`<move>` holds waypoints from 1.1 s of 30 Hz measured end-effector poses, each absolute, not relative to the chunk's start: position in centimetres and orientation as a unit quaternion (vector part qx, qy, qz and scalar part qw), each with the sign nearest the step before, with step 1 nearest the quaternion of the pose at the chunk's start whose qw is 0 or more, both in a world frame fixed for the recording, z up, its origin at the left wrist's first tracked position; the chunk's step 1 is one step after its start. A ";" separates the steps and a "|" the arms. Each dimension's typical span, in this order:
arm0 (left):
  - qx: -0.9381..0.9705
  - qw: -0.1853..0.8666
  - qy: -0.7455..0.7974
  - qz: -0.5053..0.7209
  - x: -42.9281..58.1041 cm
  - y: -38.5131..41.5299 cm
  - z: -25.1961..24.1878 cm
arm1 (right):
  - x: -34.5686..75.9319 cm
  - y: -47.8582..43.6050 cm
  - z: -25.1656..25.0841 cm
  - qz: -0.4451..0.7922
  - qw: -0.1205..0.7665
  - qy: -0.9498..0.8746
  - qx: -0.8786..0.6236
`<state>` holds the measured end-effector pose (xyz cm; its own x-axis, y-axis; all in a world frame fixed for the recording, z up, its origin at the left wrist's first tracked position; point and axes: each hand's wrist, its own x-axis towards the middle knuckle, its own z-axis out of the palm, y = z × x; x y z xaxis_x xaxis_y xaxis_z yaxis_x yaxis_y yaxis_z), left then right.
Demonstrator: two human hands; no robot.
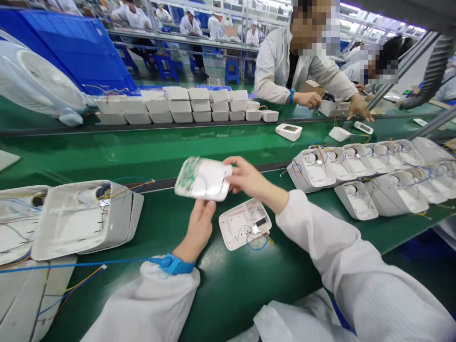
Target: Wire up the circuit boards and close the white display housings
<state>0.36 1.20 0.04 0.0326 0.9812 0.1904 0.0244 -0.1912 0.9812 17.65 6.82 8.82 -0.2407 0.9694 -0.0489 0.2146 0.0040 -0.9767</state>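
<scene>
Between my two hands is a white plastic cover (210, 178) with a green circuit board on its left part, somewhat blurred. My left hand (200, 223) grips its lower edge, thumb on the near side. Fingers of my right hand (245, 178) pinch its right edge. Just below, on the green bench, lies an open white housing (233, 228) with a small motor-like part, a black piece and loose blue and yellow wires. Neither hand touches that housing. A blue wrist strap (174, 264) with a cord circles my left wrist.
Stacked open housings (81, 218) with wires stand at left; more rows (356, 164) fill the right. Behind the green conveyor (160, 147) are stacked white shells (199, 105) and a fan (46, 78). Across, a co-worker (285, 71) handles parts near finished-looking units (288, 132).
</scene>
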 end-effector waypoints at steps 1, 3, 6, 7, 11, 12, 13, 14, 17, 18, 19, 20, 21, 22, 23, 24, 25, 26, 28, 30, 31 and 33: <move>0.529 0.460 0.444 0.558 0.3 1.0 0.0 | 17.4 4.7 8.4 0.569 0.367 -0.602 -0.423; 0.483 0.490 0.424 0.589 0.4 0.3 0.3 | 18.4 1.3 8.0 0.607 0.375 -0.588 -0.381; 0.425 0.581 0.365 0.590 0.9 -0.6 1.6 | 22.4 -2.4 7.8 0.493 0.444 -0.587 -0.463; 0.405 0.604 0.351 0.590 1.2 -0.8 2.0 | 23.7 -3.4 7.8 0.466 0.438 -0.604 -0.475; 0.337 0.636 0.320 0.616 1.7 -0.7 3.4 | 25.5 -6.9 8.2 0.429 0.416 -0.676 -0.432; 0.331 0.633 0.312 0.626 1.7 -0.7 3.6 | 25.0 -7.4 8.5 0.419 0.415 -0.682 -0.432; 0.334 0.628 0.305 0.633 1.7 -0.7 3.8 | 24.4 -7.6 8.9 0.413 0.414 -0.685 -0.435; 0.341 0.625 0.298 0.636 1.6 -0.8 3.8 | 23.7 -7.5 9.4 0.412 0.410 -0.685 -0.439; 0.363 0.652 0.281 0.604 1.5 -1.2 3.4 | 22.0 -5.4 10.5 0.464 0.374 -0.670 -0.442; 0.369 0.666 0.276 0.587 1.5 -1.4 3.1 | 21.6 -4.4 10.6 0.497 0.365 -0.654 -0.438; 0.374 0.678 0.271 0.572 1.4 -1.6 2.7 | 21.2 -3.4 10.5 0.531 0.366 -0.631 -0.431; 0.379 0.688 0.266 0.559 1.4 -1.7 2.3 | 20.9 -2.5 10.3 0.561 0.383 -0.599 -0.424; 0.386 0.694 0.261 0.549 1.3 -1.9 1.9 | 20.5 -1.8 9.8 0.582 0.415 -0.559 -0.419; 0.396 0.695 0.259 0.541 1.3 -2.1 1.5 | 20.1 -1.3 9.3 0.594 0.455 -0.513 -0.420; 0.409 0.694 0.258 0.533 1.3 -2.3 1.3 | 19.8 -1.1 8.8 0.600 0.490 -0.467 -0.426; 0.424 0.694 0.258 0.521 1.2 -2.4 1.2 | 19.5 -1.2 8.2 0.603 0.516 -0.425 -0.436; 0.436 0.695 0.259 0.509 1.2 -2.6 1.2 | 19.3 -1.4 7.8 0.605 0.530 -0.394 -0.445; 0.444 0.699 0.260 0.497 1.3 -2.7 1.3 | 19.2 -1.7 7.5 0.606 0.529 -0.382 -0.455; 0.445 0.704 0.266 0.485 1.3 -3.0 1.7 | 19.3 -2.3 7.1 0.583 0.500 -0.423 -0.480; 0.441 0.702 0.278 0.485 1.2 -3.2 2.2 | 19.7 -2.7 7.0 0.486 0.471 -0.525 -0.516; 0.441 0.699 0.285 0.485 1.2 -3.3 2.4 | 19.9 -2.7 6.9 0.414 0.458 -0.579 -0.533; 0.446 0.693 0.303 0.479 1.1 -3.4 2.6 | 20.2 -2.6 6.6 0.270 0.431 -0.660 -0.553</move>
